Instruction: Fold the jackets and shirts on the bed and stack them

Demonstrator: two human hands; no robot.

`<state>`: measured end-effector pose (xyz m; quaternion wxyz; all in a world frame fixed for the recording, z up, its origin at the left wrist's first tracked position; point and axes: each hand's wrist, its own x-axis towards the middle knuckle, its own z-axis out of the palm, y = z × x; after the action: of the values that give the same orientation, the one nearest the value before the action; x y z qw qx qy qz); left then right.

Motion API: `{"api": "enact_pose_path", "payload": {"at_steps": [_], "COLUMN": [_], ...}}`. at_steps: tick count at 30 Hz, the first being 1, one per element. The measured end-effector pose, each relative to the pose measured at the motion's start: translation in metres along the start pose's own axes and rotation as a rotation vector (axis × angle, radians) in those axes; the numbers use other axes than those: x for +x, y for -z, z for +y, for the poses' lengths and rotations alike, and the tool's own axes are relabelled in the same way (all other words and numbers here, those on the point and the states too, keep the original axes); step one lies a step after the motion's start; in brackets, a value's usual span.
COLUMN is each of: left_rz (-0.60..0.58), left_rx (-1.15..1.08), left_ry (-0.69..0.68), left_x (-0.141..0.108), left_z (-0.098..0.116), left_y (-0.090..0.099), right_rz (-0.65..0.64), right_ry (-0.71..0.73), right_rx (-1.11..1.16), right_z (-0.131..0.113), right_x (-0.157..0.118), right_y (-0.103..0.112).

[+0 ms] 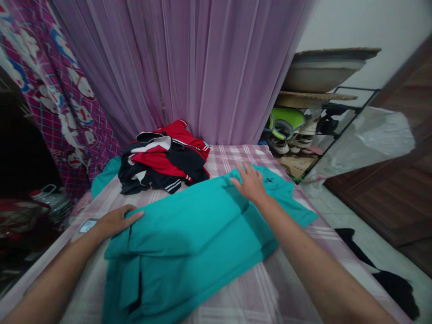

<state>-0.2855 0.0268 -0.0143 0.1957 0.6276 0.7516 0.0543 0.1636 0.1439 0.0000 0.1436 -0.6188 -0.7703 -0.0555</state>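
Note:
A teal garment (189,229) lies stretched across the bed, its kind not clear. Near its right end is a small dark mark, and a folded flap shows at the left end. My left hand (116,220) rests at the garment's upper left edge, thumb stretched out over the cloth, the other fingers partly hidden. On the upper right part, my right hand (251,182) lies with its fingers spread, touching the fabric. Just beyond sits a crumpled heap of red, navy and white clothing (168,157), apart from both hands.
A plaid sheet (232,155) covers the bed. More teal cloth (106,175) lies behind the heap. Purple curtains (216,67) hang at the back. To the right stands a rack with shoes (300,139) and a basin (324,74). Black cloth (394,288) lies on the floor.

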Motion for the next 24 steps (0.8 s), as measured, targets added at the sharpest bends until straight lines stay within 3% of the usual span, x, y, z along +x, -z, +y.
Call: {"api": "enact_pose_path", "payload": {"at_steps": [3, 5, 9, 13, 16, 18, 21, 24], "left_rz": [0.006, 0.016, 0.108, 0.342, 0.507, 0.497, 0.379, 0.335], "left_rx": [0.029, 0.061, 0.142, 0.127, 0.105, 0.118, 0.158, 0.162], "left_ry": [-0.022, -0.038, -0.056, -0.095, -0.167, -0.187, -0.155, -0.131], "left_x": [-0.003, -0.005, -0.015, -0.032, -0.049, -0.061, -0.075, -0.08], "left_z": [0.002, 0.004, 0.006, 0.012, 0.02, 0.026, 0.035, 0.04], "left_y": [-0.001, -0.003, -0.007, -0.016, -0.031, -0.045, -0.064, -0.073], "right_rz": [-0.078, -0.16, -0.228, -0.103, -0.032, -0.084, -0.184, -0.186], "right_ry": [0.216, 0.262, 0.209, 0.196, 0.277, 0.339, 0.346, 0.33], "right_rx": [0.061, 0.06, 0.039, 0.086, 0.126, 0.126, 0.112, 0.113], "right_z": [-0.039, -0.052, -0.057, -0.07, -0.087, -0.097, -0.104, -0.103], "right_x": [-0.061, -0.089, -0.104, -0.11, -0.13, -0.144, -0.155, -0.157], "right_y": [-0.02, -0.029, -0.027, -0.01, -0.006, -0.01, -0.02, -0.027]}}
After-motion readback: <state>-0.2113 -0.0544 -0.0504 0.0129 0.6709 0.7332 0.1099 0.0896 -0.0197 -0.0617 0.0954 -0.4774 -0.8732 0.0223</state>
